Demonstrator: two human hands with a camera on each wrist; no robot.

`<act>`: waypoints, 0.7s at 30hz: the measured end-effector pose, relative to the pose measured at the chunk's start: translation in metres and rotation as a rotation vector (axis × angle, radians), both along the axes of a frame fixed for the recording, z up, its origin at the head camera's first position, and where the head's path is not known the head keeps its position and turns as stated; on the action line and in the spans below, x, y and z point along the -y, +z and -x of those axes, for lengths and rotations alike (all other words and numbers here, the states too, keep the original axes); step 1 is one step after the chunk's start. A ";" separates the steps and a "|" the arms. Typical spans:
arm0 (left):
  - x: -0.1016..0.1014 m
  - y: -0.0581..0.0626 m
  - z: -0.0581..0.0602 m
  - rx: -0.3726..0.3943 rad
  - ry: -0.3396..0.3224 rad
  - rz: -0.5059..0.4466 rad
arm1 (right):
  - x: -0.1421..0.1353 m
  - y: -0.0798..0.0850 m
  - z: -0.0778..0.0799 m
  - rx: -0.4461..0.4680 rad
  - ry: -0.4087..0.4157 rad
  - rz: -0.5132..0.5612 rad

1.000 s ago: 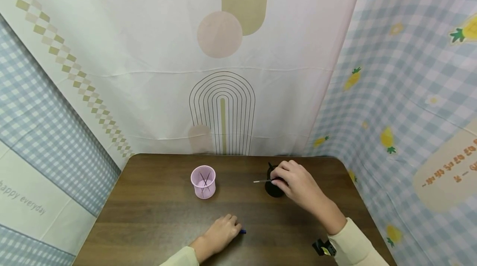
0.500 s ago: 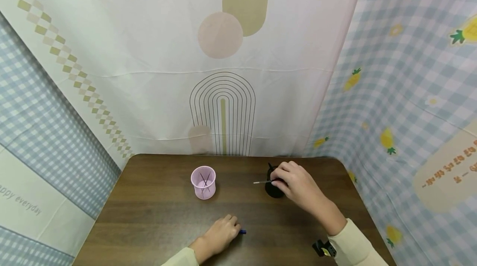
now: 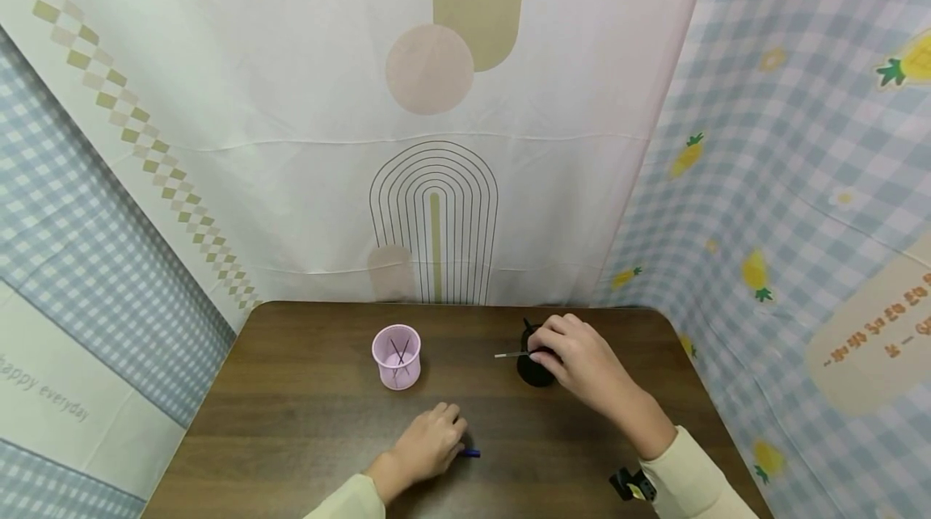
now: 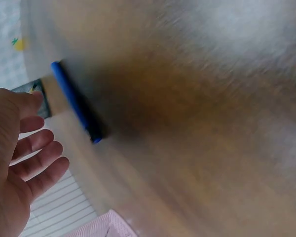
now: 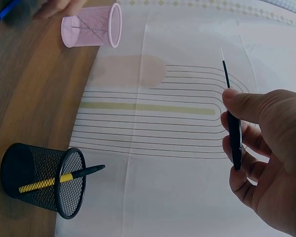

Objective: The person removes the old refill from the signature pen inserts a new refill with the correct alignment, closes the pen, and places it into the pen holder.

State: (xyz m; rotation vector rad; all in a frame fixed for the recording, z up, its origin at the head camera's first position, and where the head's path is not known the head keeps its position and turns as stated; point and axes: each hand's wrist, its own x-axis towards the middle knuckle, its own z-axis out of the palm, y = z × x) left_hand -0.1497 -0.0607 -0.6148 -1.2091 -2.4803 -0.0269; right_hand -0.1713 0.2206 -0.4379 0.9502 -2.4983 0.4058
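My right hand (image 3: pixel 585 361) pinches a slim black pen barrel (image 5: pixel 234 136) between thumb and fingers, with a thin, refill-like rod (image 5: pixel 226 75) sticking out of it and ending in a clear tip. In the head view this hand overlaps a black mesh pen holder (image 5: pixel 44 182), in which a yellow-and-black pen (image 5: pixel 89 171) leans. My left hand (image 3: pixel 429 442) is low over the table, fingers loosely bent and spread. Beside it a blue pen (image 4: pixel 71 96) lies on the wood, apart from the fingertips in the left wrist view.
A pink mesh pen holder (image 3: pixel 398 369) stands left of the black one, with thin dark sticks crossed inside. A small black device (image 3: pixel 633 485) is at the right sleeve. The brown table (image 3: pixel 291 390) reaches back to a patterned cloth wall (image 3: pixel 320 204).
My left hand has shifted slightly back and left from the blue pen, so more of the pen shows. The right hand keeps its place and its hold.
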 end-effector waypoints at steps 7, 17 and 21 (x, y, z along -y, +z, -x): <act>0.005 0.017 0.013 -0.020 0.027 -0.088 | 0.000 0.000 0.001 0.000 -0.003 -0.004; 0.010 0.041 0.024 -0.098 0.050 -0.211 | -0.002 0.000 0.001 0.003 -0.012 -0.001; 0.011 0.056 0.028 -0.108 0.049 -0.268 | -0.002 0.000 0.001 0.006 -0.019 -0.001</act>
